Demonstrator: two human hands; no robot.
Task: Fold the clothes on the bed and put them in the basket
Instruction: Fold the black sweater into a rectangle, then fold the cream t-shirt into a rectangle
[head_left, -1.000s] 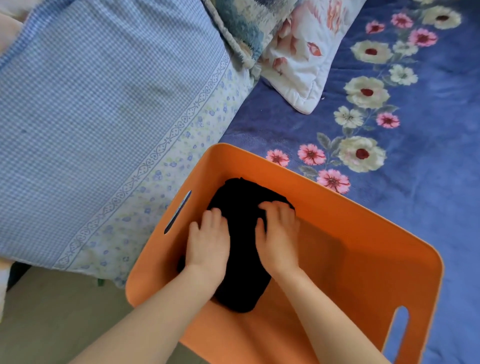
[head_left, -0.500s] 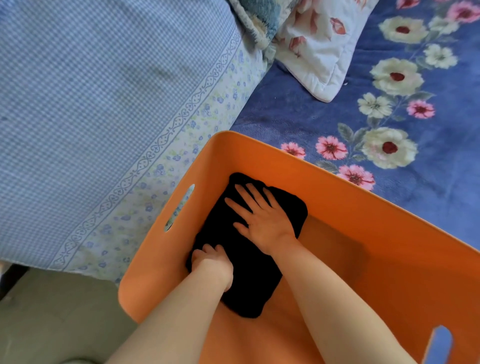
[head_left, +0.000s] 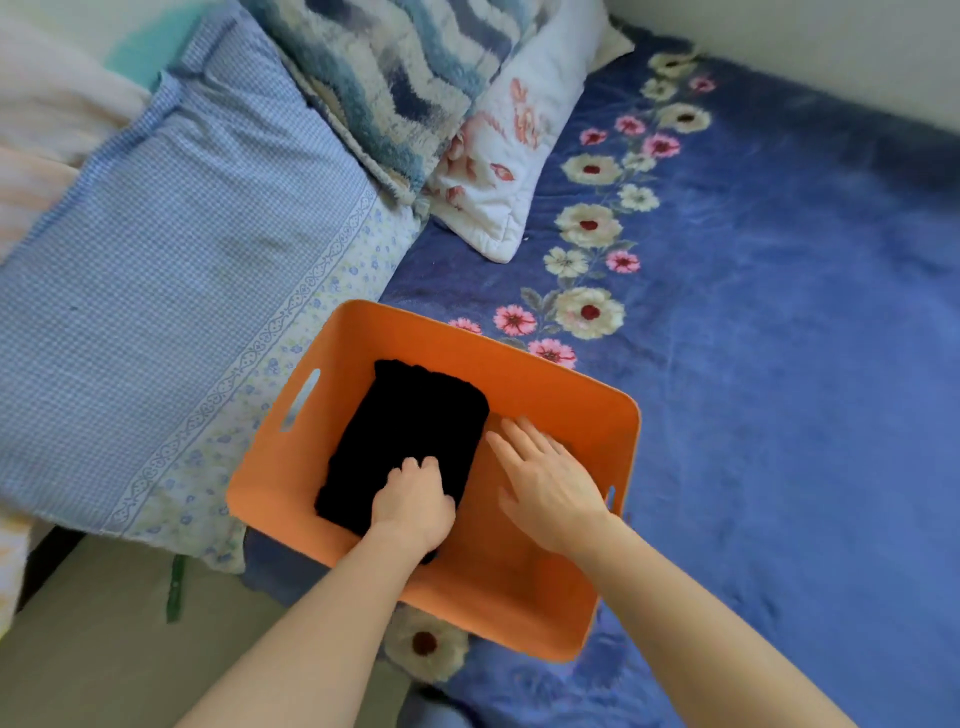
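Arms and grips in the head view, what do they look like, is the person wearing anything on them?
Two human arms, each ending in a bare-handed grip. The left grip and the right grip show no gloves, rings, watch or bracelet. The left forearm and right forearm are uncovered to the frame's edge, no sleeve or cuff in view.

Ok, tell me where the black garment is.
Head view: the black garment lies in the left half of the orange basket, its near end under the left hand, the right hand beside it to its right.
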